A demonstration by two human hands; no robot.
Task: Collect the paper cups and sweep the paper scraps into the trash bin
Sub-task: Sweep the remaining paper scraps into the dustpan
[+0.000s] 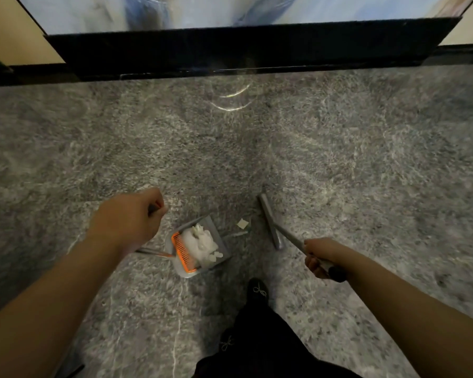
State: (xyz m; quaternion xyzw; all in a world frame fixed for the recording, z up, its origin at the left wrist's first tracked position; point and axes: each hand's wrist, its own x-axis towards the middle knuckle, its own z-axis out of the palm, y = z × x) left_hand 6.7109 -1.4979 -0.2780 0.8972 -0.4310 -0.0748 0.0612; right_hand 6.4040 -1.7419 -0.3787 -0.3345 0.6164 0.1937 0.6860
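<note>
Both hands (131, 222) (318, 257) gripping handles, dustpan (216, 233) w/ paper left, broom (269, 221) right.

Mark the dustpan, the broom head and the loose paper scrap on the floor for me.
dustpan (218, 236): head view, grey right wall.
broom head (269, 221): head view, middle of the grey bar.
paper scrap (242, 223): head view, centre of the square piece.

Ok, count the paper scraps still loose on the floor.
2: a squarish scrap just beyond the dustpan, and a thin strip beside it. Smaller bits may be lost in the blur.
</note>
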